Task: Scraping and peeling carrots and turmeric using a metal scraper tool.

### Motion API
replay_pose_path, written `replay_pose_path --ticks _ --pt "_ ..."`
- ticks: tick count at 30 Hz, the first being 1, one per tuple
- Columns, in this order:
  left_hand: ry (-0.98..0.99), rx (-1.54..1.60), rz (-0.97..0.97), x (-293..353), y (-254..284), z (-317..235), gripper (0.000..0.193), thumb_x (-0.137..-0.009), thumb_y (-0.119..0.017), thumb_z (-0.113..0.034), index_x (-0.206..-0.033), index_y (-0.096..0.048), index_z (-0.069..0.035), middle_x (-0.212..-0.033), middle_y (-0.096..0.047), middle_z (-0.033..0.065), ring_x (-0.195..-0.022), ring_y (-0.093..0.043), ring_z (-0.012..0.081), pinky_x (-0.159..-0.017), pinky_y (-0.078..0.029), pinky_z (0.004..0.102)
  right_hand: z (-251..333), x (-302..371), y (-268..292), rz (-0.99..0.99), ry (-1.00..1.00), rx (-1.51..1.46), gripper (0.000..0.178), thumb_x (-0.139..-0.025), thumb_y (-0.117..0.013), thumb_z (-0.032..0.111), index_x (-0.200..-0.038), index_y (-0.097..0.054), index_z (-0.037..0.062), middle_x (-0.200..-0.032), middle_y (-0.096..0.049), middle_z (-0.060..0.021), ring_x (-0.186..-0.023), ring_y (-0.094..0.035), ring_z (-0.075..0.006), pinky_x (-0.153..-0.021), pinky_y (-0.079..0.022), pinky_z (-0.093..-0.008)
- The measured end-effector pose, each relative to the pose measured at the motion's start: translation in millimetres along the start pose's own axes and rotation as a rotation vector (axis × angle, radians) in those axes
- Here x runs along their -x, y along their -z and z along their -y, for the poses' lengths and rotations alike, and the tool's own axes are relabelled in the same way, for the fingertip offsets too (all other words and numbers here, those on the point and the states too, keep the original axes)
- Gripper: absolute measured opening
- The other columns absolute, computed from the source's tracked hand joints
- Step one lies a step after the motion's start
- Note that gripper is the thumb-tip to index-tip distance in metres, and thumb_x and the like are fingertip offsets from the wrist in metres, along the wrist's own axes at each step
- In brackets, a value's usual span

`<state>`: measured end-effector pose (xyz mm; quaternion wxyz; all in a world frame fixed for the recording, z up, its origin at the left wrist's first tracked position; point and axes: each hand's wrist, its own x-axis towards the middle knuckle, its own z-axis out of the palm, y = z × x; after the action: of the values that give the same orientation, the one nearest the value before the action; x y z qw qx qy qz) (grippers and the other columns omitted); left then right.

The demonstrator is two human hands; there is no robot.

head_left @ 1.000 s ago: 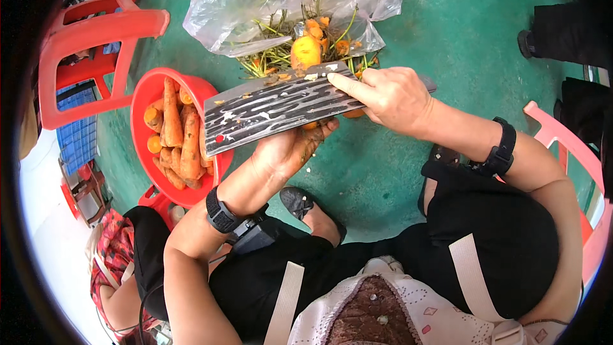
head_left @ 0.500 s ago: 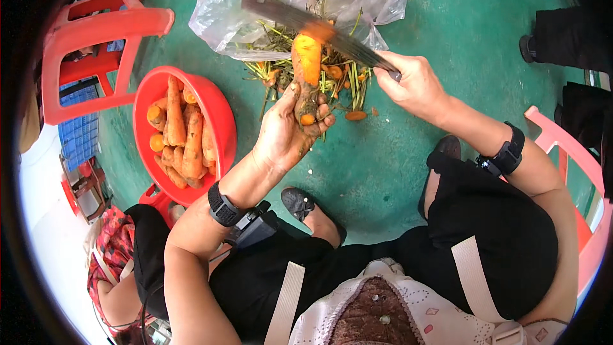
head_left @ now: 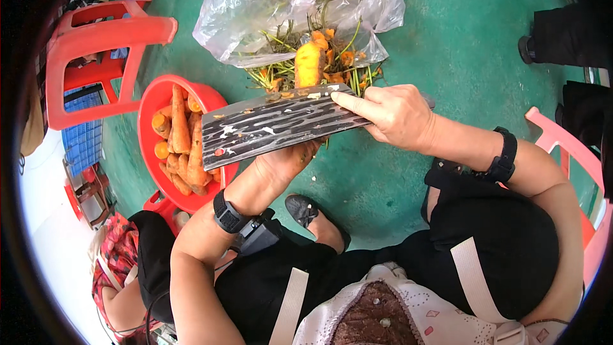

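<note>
My right hand (head_left: 402, 118) is closed round the handle of a broad knife, a cleaver by its shape. Its wide dark-streaked blade (head_left: 274, 126) lies flat to my view, with small orange and pale scraps stuck on it. Beyond the blade's far edge shows the yellow-orange cut top of a thick carrot (head_left: 310, 67). My left hand (head_left: 285, 165) is under the blade; its fingers and the carrot's lower end are hidden there. Green stems and orange trimmings (head_left: 274, 83) lie on the floor past the carrot, at the mouth of a clear plastic bag (head_left: 233, 16).
A red basin (head_left: 145, 134) at the left holds several carrots (head_left: 181, 129). Behind it stands a red plastic chair (head_left: 105, 35) near a blue crate (head_left: 83, 131). A pink chair (head_left: 562, 131) is at the right. Another person's dark-clad leg (head_left: 565, 38) shows at the far right.
The cleaver has swung down toward me from above the carrot, and its blade has turned flat, covering my left fingers. My right hand has come nearer and slightly left.
</note>
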<state>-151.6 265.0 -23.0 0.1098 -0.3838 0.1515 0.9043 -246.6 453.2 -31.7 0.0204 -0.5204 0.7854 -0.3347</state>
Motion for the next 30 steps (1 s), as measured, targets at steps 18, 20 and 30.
replay_pose_path --ticks 18,20,30 --pt "0.064 0.041 0.166 -0.8 -9.5 3.8 0.033 -0.092 -0.031 -0.030 -0.105 -0.047 -0.004 -0.088 -0.053 0.0112 -0.073 -0.051 0.0202 -0.077 -0.043 0.0383 -30.9 4.5 2.1 0.015 -0.262 0.093 0.043 -0.070 -0.058 0.007 -0.113 -0.055 0.0141 -0.063 -0.052 -0.0078 -0.055 -0.055 -0.0260 -0.050 -0.046 -0.0362" --pt "0.057 0.060 0.198 -6.6 -5.7 -4.2 0.032 -0.092 -0.031 -0.030 -0.104 -0.046 -0.005 -0.087 -0.052 0.0110 -0.072 -0.050 0.0202 -0.076 -0.043 0.0376 -32.1 4.0 1.2 -0.025 -0.399 -0.122 0.035 -0.076 -0.055 0.006 -0.111 -0.055 0.0067 -0.061 -0.053 -0.0055 -0.055 -0.054 -0.0189 -0.052 -0.046 -0.0333" --pt "0.097 -0.070 0.138 -10.1 17.8 -25.7 0.029 -0.087 -0.042 -0.035 -0.100 -0.051 -0.010 -0.079 -0.049 0.0050 -0.068 -0.045 0.0154 -0.075 -0.039 0.0358 -42.1 7.0 -0.9 -0.062 -0.883 -0.734 0.010 -0.083 -0.054 0.013 -0.081 -0.054 0.0035 -0.052 -0.041 0.0056 -0.038 -0.037 -0.0031 -0.035 -0.028 -0.0214"
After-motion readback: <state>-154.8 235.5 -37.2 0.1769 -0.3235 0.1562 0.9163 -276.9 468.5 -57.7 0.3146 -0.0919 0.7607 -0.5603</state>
